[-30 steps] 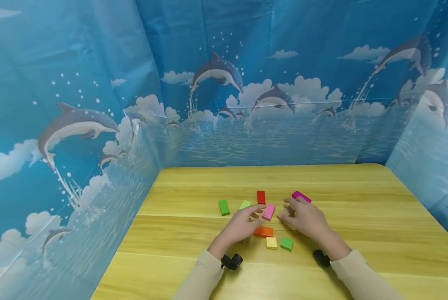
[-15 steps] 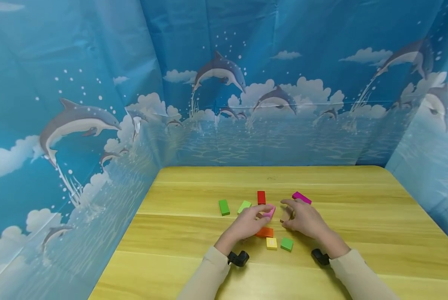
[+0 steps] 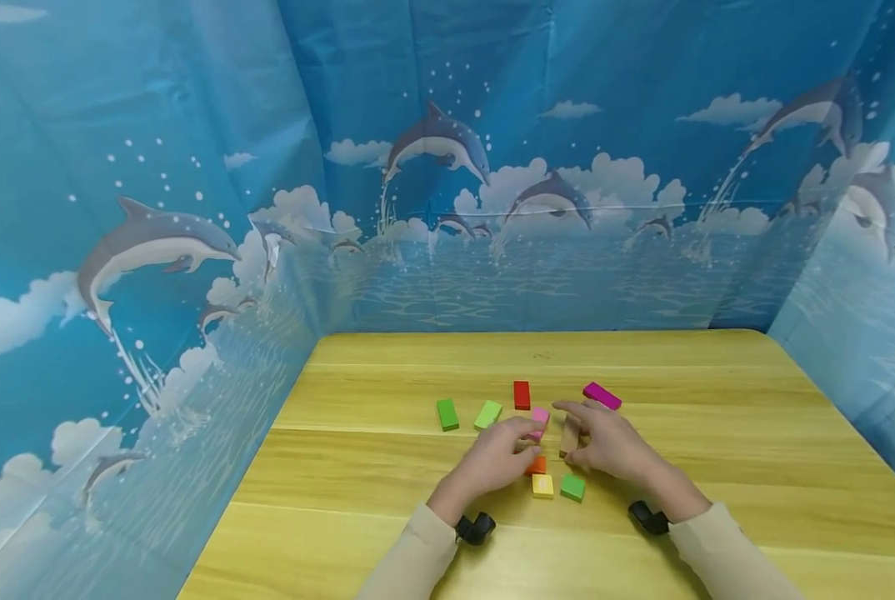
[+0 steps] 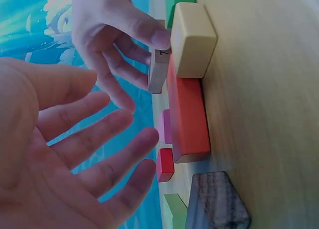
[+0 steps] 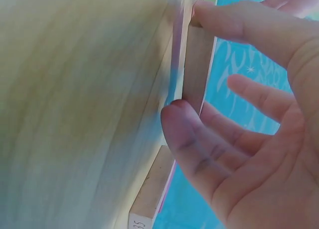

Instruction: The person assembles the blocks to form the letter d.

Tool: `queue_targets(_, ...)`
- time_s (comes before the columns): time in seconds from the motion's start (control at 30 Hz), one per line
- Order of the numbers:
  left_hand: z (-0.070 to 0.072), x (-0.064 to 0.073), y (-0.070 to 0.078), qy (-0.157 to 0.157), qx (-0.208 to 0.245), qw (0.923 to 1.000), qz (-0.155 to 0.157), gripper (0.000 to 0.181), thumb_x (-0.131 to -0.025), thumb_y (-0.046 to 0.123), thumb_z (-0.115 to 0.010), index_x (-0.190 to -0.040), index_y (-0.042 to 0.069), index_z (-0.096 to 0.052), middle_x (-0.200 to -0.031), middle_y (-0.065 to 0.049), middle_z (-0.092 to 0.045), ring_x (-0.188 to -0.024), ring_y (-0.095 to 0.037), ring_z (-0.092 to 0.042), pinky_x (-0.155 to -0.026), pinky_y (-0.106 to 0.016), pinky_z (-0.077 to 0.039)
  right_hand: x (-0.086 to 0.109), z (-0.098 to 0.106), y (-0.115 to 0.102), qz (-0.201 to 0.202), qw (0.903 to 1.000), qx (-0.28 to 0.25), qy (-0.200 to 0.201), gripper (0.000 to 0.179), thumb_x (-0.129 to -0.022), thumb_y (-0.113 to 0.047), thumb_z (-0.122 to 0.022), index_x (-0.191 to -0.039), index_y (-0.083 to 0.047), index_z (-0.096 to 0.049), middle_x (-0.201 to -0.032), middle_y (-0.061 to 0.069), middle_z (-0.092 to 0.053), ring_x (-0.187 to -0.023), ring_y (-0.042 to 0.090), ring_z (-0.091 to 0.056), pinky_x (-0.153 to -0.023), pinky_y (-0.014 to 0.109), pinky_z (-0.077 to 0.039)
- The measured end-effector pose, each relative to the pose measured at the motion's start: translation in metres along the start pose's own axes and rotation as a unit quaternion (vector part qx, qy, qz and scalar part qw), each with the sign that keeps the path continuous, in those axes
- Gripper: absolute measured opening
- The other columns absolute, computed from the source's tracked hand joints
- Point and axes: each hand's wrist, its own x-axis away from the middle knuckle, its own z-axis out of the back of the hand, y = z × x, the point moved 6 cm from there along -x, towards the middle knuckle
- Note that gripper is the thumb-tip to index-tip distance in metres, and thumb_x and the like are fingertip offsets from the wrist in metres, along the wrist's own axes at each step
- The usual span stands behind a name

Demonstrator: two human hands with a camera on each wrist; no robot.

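My right hand [image 3: 612, 443] holds a brown wooden block [image 3: 570, 435] by its ends, thumb at one end and fingertips at the other. In the right wrist view, that wooden block [image 5: 198, 64] stands close to the tabletop; whether it touches is unclear. My left hand [image 3: 492, 460] hovers with spread, slightly bent fingers and nothing in them. It partly covers an orange block [image 3: 537, 465] and a pink block [image 3: 541, 417]. The left wrist view shows a dark streaked wooden block [image 4: 217, 204] beside the orange block, hidden under the left hand in the head view.
A yellow block [image 3: 542, 487] and a green block [image 3: 572, 487] lie nearer me. Farther off are a red block [image 3: 522, 395], a light green block [image 3: 488, 415], another green block [image 3: 447, 415] and a magenta block [image 3: 602, 396]. A dolphin-print curtain [image 3: 447, 275] surrounds the wooden table [image 3: 357, 500].
My left hand has shifted right and a little toward me, baring the light green block. The wooden block in my right hand now shows its broad face; that hand has shifted slightly left.
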Motion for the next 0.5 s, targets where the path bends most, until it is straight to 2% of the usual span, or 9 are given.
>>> queue_targets(0.1,-0.003,0.002,0.007,-0.007,-0.068,0.9973,-0.027,0.041,-0.101,0.023,-0.064,-0.141,0.014,-0.060,-0.138,0.000,-0.061,-0.127,-0.014,-0.056,-0.102,-0.030,-0.046,0.003,-0.002,-0.005,0.016,0.9998,0.001,-0.010,0.081,-0.072,-0.013,-0.090,-0.145,-0.015,-0.055,-0.123,0.010,-0.059,-0.094,0.022,-0.057,-0.072,0.037,-0.051)
queue_targets(0.23,-0.009,0.007,0.014,-0.023,-0.150,0.9870,-0.055,0.049,-0.099,0.035,-0.067,-0.143,0.016,-0.059,-0.143,0.003,-0.057,-0.135,-0.013,-0.047,-0.108,-0.031,-0.041,0.009,-0.005,-0.010,0.028,0.9992,0.009,-0.026,0.083,-0.073,-0.014,-0.089,-0.147,-0.017,-0.053,-0.123,0.007,-0.059,-0.097,0.022,-0.057,-0.072,0.036,-0.050)
queue_targets(0.33,-0.014,0.012,0.018,-0.036,-0.187,0.9788,-0.076,0.053,-0.097,0.042,-0.068,-0.142,0.016,-0.060,-0.147,0.001,-0.053,-0.138,-0.016,-0.045,-0.110,-0.032,-0.039,0.015,-0.006,-0.012,0.029,0.9990,0.014,-0.030,0.084,-0.073,-0.015,-0.090,-0.148,-0.019,-0.052,-0.123,0.006,-0.060,-0.101,0.022,-0.057,-0.074,0.036,-0.050)
queue_targets(0.5,-0.020,0.017,0.023,-0.045,-0.227,0.9667,-0.108,0.057,-0.095,0.049,-0.067,-0.141,0.017,-0.059,-0.151,-0.001,-0.048,-0.142,-0.024,-0.040,-0.112,-0.036,-0.037,0.023,-0.006,-0.015,0.041,0.9984,0.001,-0.039,0.086,-0.075,-0.015,-0.089,-0.151,-0.019,-0.049,-0.122,0.005,-0.059,-0.095,0.020,-0.055,-0.071,0.033,-0.047)
